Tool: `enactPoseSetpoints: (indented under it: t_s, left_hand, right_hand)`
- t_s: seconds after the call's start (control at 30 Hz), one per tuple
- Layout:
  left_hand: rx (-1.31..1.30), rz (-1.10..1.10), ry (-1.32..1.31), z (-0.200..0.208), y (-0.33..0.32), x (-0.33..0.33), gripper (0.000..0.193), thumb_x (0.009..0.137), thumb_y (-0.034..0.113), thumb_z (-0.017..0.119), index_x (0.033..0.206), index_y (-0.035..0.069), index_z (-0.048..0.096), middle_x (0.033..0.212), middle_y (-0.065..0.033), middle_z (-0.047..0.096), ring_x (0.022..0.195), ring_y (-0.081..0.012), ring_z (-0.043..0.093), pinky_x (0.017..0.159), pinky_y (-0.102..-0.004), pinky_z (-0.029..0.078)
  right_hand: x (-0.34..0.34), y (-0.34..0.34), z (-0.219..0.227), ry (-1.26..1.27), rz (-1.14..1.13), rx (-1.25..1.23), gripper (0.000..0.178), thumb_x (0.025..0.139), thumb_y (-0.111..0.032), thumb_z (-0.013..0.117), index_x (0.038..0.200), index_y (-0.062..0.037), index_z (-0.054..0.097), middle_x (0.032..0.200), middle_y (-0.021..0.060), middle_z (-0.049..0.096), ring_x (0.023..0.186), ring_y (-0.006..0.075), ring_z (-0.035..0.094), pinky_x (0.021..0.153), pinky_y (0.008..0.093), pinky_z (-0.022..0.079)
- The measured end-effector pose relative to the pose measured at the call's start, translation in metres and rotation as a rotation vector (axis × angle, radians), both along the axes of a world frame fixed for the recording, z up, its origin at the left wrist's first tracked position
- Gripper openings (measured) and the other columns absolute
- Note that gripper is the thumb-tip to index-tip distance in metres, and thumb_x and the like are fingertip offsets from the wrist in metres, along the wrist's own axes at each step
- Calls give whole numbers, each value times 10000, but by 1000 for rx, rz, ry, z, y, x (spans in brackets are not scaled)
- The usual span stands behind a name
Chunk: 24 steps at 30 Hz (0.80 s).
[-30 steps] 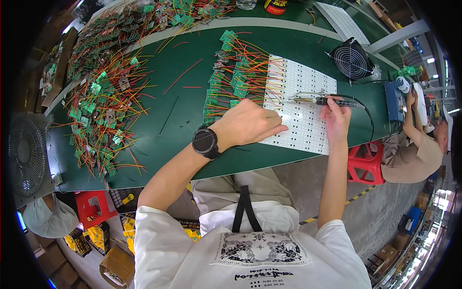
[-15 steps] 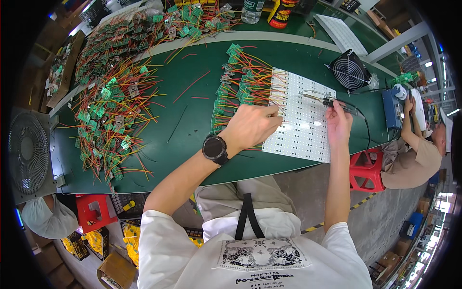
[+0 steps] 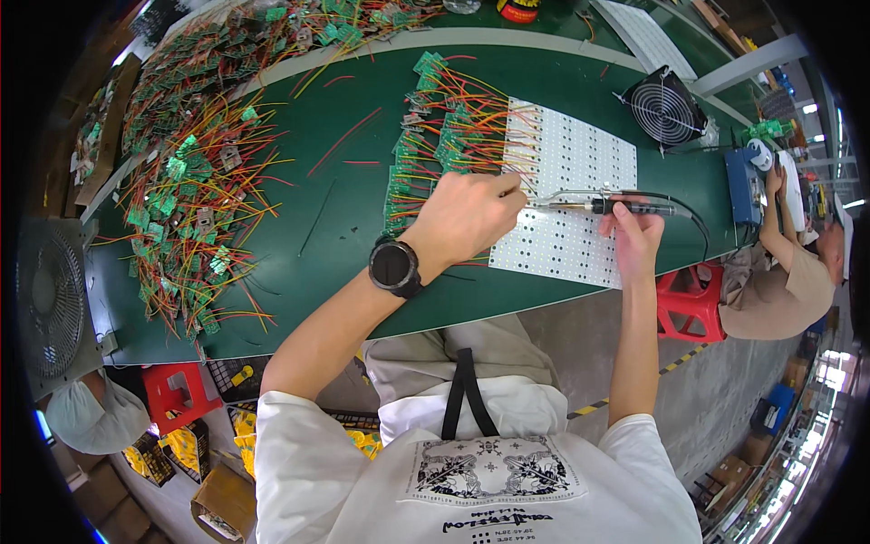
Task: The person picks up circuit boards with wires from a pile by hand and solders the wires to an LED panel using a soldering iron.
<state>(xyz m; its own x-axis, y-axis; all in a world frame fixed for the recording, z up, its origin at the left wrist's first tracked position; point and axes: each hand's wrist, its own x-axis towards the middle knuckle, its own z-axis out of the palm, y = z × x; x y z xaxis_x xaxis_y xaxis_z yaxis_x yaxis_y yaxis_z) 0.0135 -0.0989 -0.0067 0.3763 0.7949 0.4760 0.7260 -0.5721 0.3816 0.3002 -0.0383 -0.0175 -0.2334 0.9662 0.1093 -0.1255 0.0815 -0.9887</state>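
Observation:
My right hand (image 3: 634,238) grips the black handle of a soldering iron (image 3: 625,207), its metal tip pointing left to the fingertips of my left hand (image 3: 471,210). A thin metal tube runs along the iron. My left hand, with a black watch (image 3: 394,267) on its wrist, is closed in a pinch over the left part of a white perforated board (image 3: 580,163) with rows of small dots. Whatever lies between those fingertips is too small to make out. Red and yellow wires (image 3: 489,127) run from small green circuit boards (image 3: 453,136) onto the white board's left edge.
Heaps of wired green circuit boards (image 3: 186,195) cover the left of the green table (image 3: 335,263). A black fan (image 3: 666,107) and blue box (image 3: 743,188) stand right. Another white panel (image 3: 643,34) lies behind. A co-worker (image 3: 779,281) sits right near a red stool (image 3: 689,299).
The soldering iron has swung from an upward slant to nearly level, its tip now at my left fingertips. My left hand stays pinched at the board. The whole view has shifted slightly.

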Motion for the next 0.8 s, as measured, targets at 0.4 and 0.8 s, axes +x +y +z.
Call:
enactPoseSetpoints:
  t_s: [0.4, 0.8]
  left_hand:
    - [-5, 5, -19, -3, 0, 0, 78, 782, 116, 676, 841, 74, 646, 823, -26, 586, 674, -223, 625, 545, -355, 495]
    - [1, 10, -3, -4, 0, -1, 78, 793, 122, 677, 838, 69, 643, 825, -26, 584, 669, -229, 623, 542, -354, 489]
  right_hand:
    - [-5, -2, 4, -23, 5, 15, 187, 866, -33, 662, 1019, 68, 626, 774, 119, 651, 599, 180, 616, 547, 289, 467]
    - [-2, -1, 1, -33, 20, 24, 186, 876, -23, 649, 1033, 73, 621, 777, 120, 652, 611, 175, 621, 561, 288, 475]
